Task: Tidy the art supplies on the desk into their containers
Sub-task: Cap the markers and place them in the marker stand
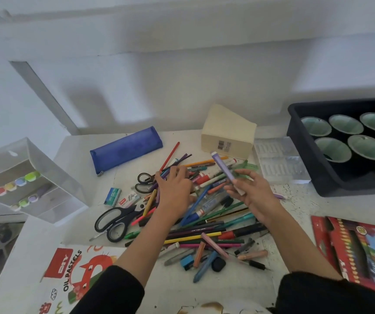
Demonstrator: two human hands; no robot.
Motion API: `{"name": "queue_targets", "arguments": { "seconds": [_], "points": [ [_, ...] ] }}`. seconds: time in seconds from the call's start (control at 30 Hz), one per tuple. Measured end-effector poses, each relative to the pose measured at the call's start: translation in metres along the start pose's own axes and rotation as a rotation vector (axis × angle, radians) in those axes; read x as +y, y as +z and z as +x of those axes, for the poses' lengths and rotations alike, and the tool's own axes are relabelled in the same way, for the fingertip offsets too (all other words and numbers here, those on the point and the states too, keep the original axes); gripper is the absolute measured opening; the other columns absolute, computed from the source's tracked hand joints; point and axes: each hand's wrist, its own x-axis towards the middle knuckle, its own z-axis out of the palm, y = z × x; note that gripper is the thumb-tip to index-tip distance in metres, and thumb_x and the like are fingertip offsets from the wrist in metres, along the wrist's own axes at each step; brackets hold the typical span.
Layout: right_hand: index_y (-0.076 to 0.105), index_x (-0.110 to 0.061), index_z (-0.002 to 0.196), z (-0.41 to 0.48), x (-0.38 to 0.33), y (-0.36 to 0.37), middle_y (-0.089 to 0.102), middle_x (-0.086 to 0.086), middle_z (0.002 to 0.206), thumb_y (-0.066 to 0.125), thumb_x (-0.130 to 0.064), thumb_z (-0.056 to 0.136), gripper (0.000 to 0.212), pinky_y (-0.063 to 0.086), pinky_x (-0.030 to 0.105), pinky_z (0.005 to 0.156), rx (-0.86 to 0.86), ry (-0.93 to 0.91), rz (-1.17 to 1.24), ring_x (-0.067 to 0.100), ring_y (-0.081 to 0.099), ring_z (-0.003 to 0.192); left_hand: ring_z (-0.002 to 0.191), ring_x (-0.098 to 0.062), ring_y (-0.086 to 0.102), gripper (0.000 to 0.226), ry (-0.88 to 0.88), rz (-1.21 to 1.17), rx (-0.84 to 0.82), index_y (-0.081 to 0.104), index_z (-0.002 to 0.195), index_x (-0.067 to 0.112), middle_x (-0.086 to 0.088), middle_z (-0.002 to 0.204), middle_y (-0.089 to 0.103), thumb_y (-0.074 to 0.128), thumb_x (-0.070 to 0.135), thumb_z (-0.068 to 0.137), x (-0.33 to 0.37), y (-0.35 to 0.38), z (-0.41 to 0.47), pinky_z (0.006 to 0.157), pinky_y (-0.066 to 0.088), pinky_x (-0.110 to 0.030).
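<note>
A big messy pile of pens, pencils and markers (206, 214) lay in the middle of the white counter (295, 209). The left hand (175, 189) lay flat on top of the pile with its fingers spread; I could not tell if it held anything. The right hand (252, 193) was just right of the pile, fingers closed around one fat light purple marker (225, 171), which tilted up and away.

Two pairs of scissors lay at the left edge of the pile: one big black pair (116, 220) and one small black pair (144, 182). One flat blue zip pencil case (126, 149) lay behind the pile. One cream box with a barcode (228, 132) stood behind the pile too. One clear plastic rack with small coloured pots (23, 180) stood far left of the pile. One dark tray (304, 155) far right of the pile held five pale green bowls that I could count.
</note>
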Motion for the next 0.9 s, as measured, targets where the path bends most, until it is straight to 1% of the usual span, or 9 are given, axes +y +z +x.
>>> {"name": "queue_targets", "arguments": {
  "seconds": [0.13,0.3,0.37,0.43,0.53,0.63,0.7,0.8,0.9],
  "points": [
    [0.046,-0.008,0.122,-0.003,0.0,0.002,0.059,0.019,0.1,0.045,0.01,0.092,0.035,0.059,0.026,0.061,-0.094,0.052,-0.089,0.022,0.07,0.069,0.125,-0.02,0.026,0.016,0.0,-0.067,0.046,0.067,0.092,0.024,0.007,0.127,0.04,0.067,0.037,0.083,0.002,0.001,-0.004,0.105,0.019,-0.061],
    [0.057,-0.009,0.121,-0.007,-0.001,0.002,0.051,0.011,0.093,0.034,0.008,0.094,0.039,0.05,0.026,0.064,-0.153,0.066,-0.252,0.014,0.055,0.067,0.117,-0.012,0.04,0.009,-0.082,-0.396,0.186,0.061,0.083,0.025,0.015,0.104,0.056,0.066,0.032,0.083,-0.005,-0.007,-0.009,0.097,0.021,-0.039],
    [0.06,-0.015,0.114,-0.008,-0.003,0.005,0.05,0.007,0.086,0.033,0.007,0.094,0.04,0.042,0.023,0.055,-0.148,0.061,-0.253,0.011,0.046,0.06,0.103,-0.009,0.053,0.013,-0.089,-0.541,0.193,0.057,0.076,0.03,0.019,0.087,0.057,0.068,0.033,0.083,-0.009,-0.012,-0.012,0.1,0.031,-0.041],
    [0.059,-0.019,0.115,-0.011,-0.004,0.009,0.05,0.003,0.082,0.037,-0.004,0.098,0.031,0.035,0.019,0.045,-0.129,0.042,-0.288,0.009,0.039,0.053,0.084,-0.008,0.06,0.018,-0.076,-0.725,0.206,0.056,0.074,0.031,0.017,0.079,0.061,0.073,0.029,0.079,-0.014,-0.015,-0.016,0.089,0.048,-0.037],
    [0.054,-0.023,0.12,-0.014,-0.003,0.015,0.045,0.001,0.071,0.04,-0.026,0.1,0.024,0.025,0.017,0.038,-0.11,-0.07,-0.416,0.009,0.03,0.048,0.073,-0.006,0.059,0.019,-0.114,-0.936,0.283,0.061,0.083,0.021,0.011,0.081,0.064,0.078,0.022,0.075,-0.017,-0.024,-0.029,0.069,0.05,-0.014],
    [0.054,-0.015,0.113,-0.018,0.001,0.026,0.037,0.0,0.06,0.033,-0.029,0.102,0.027,0.026,0.019,0.039,-0.144,-0.121,-0.453,0.005,0.037,0.043,0.072,-0.001,0.057,0.02,-0.168,-0.997,0.418,0.066,0.09,0.023,0.013,0.083,0.062,0.078,0.019,0.075,-0.026,-0.029,-0.043,0.065,0.044,-0.006],
    [0.058,-0.007,0.103,-0.019,0.006,0.035,0.043,0.0,0.059,0.031,-0.028,0.103,0.034,0.035,0.022,0.046,-0.156,-0.097,-0.479,0.008,0.043,0.048,0.074,0.001,0.056,0.02,-0.187,-1.011,0.481,0.066,0.09,0.028,0.016,0.084,0.062,0.077,0.019,0.076,-0.034,-0.031,-0.054,0.065,0.043,-0.004],
    [0.06,-0.014,0.091,-0.019,0.016,0.052,0.056,0.004,0.071,0.032,-0.021,0.103,0.032,0.042,0.023,0.058,-0.218,-0.115,-0.605,0.015,0.049,0.063,0.073,0.001,0.058,0.019,-0.228,-1.044,0.588,0.066,0.087,0.026,0.015,0.085,0.064,0.078,0.018,0.075,-0.051,-0.034,-0.077,0.065,0.044,-0.006],
    [0.055,-0.014,0.107,-0.021,0.025,0.077,0.055,0.006,0.071,0.031,-0.016,0.103,0.025,0.039,0.021,0.048,-0.3,-0.109,-0.524,0.014,0.045,0.056,0.067,-0.002,0.06,0.018,-0.31,-1.102,0.717,0.068,0.083,0.021,0.009,0.085,0.068,0.08,0.013,0.072,-0.071,-0.035,-0.103,0.065,0.046,-0.01]
  ]
}}
